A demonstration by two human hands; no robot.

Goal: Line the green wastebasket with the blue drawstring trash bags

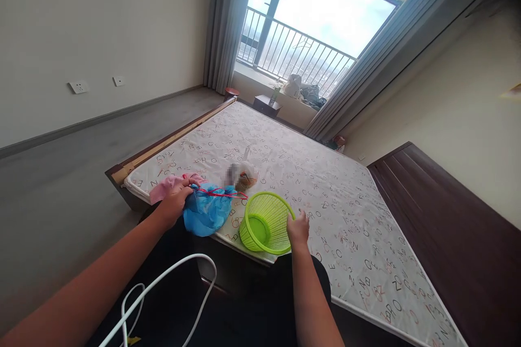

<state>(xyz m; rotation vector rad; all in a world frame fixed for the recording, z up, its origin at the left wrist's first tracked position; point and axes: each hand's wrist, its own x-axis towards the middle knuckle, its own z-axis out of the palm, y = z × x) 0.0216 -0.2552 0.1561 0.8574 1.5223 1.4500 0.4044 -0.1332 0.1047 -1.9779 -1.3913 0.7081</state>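
My left hand is closed on the top of a blue plastic bag, which hangs crumpled at the mattress edge. A red drawstring stretches from the bag toward the basket. Pink cloth or plastic lies just behind that hand. With my right hand I grip the rim of a bright green mesh basket, tilted on its side with its opening toward me; nothing shows inside. Beyond the bag lies a clear plastic bag with brownish contents, partly blurred.
Under these things is a letter-printed mattress on a wooden bed frame, with a dark headboard at right. A white cable loops over my lap. A small dark table stands near the window.
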